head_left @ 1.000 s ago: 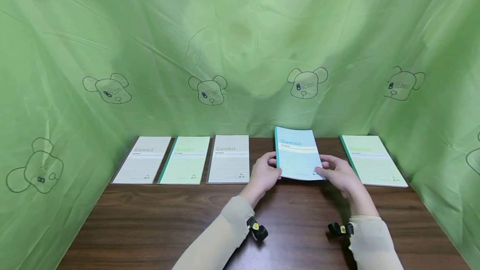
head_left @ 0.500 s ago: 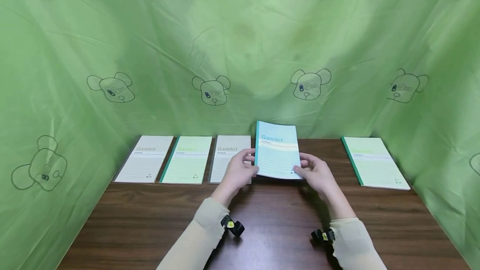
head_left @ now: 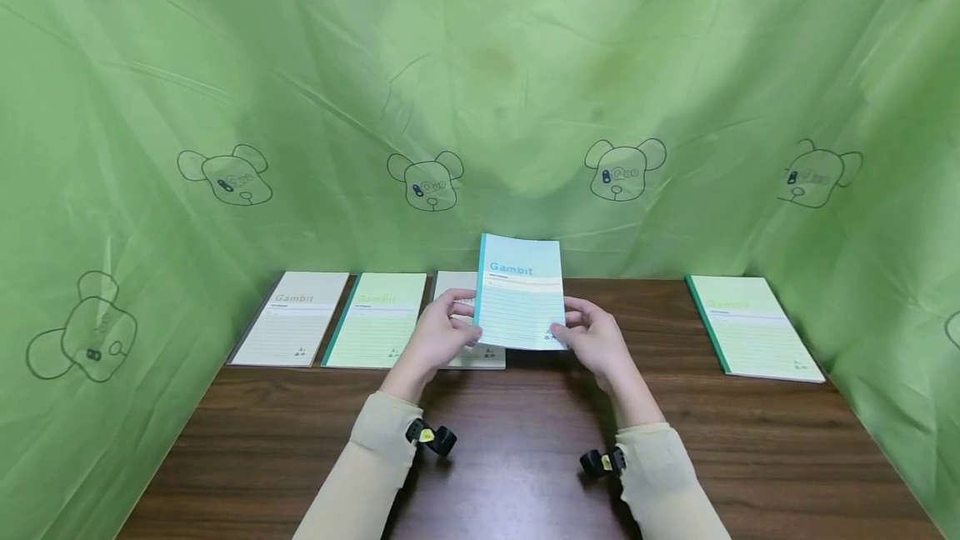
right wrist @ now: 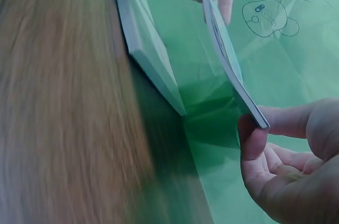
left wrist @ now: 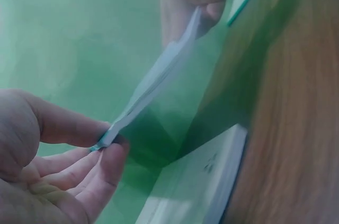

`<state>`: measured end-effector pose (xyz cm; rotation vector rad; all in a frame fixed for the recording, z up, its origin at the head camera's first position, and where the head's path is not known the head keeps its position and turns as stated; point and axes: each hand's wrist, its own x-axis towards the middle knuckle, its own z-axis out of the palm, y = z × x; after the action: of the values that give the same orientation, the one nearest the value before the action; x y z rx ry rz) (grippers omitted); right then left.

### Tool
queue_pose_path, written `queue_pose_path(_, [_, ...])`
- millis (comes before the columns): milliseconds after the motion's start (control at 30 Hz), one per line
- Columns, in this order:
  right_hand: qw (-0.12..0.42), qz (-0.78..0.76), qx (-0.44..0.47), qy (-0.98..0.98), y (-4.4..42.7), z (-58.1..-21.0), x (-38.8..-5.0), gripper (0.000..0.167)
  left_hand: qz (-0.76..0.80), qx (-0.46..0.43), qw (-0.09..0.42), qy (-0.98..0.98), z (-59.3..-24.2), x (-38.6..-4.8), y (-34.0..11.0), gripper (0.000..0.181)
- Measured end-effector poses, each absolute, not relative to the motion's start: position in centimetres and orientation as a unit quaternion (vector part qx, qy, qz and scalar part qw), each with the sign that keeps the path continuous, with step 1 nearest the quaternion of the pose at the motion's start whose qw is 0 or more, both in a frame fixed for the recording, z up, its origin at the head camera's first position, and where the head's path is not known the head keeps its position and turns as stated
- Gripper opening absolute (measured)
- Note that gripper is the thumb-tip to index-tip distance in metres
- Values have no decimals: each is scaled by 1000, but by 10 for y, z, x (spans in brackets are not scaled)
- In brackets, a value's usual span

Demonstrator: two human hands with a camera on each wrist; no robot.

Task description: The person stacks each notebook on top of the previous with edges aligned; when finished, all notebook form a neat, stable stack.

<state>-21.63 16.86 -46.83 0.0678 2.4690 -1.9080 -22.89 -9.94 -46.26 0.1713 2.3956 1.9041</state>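
A blue notebook (head_left: 520,298) is held up above the table, its cover facing the head camera and its teal spine on the left. The left hand (head_left: 435,336) pinches its lower left edge between thumb and fingers. At the lower right corner, the right hand (head_left: 600,340) grips it the same way. Behind and below the blue notebook lies a grey-white notebook (head_left: 472,358), partly hidden by it and by the left hand. Both wrist views show the held notebook (left wrist: 153,78) (right wrist: 225,54) edge-on, slightly bent, pinched at each side.
On the wooden table (head_left: 517,457), another white notebook (head_left: 288,319) and a green notebook (head_left: 375,319) lie at the left. A second green notebook (head_left: 753,327) lies at the far right. Green curtain (head_left: 525,107) stands behind and at both sides.
Both hands have carried the blue notebook leftward and slightly up, from the gap beside the grey-white notebook to partly over it. The lying notebooks keep their places.
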Motion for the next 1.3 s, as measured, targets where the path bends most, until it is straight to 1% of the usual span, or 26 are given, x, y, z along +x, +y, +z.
queue_pose_path(233, [12,-618,18,786,145,-473,-222,53,609,52,66,788,-461,-236,-127,73])
queue_pose_path(500, [16,-605,4,796,128,-484,-226,50,596,59,89,796,-467,-243,-149,69])
queue_pose_path(833, [43,-621,-16,783,108,-493,-233,54,561,59,109,818,-476,-246,-181,67])
queue_pose_path(1100, [57,-621,-34,781,97,-505,-232,57,536,48,119,834,-484,-248,-196,64])
queue_pose_path(1300, [56,-613,-32,787,92,-508,-232,57,529,41,133,837,-487,-249,-201,63])
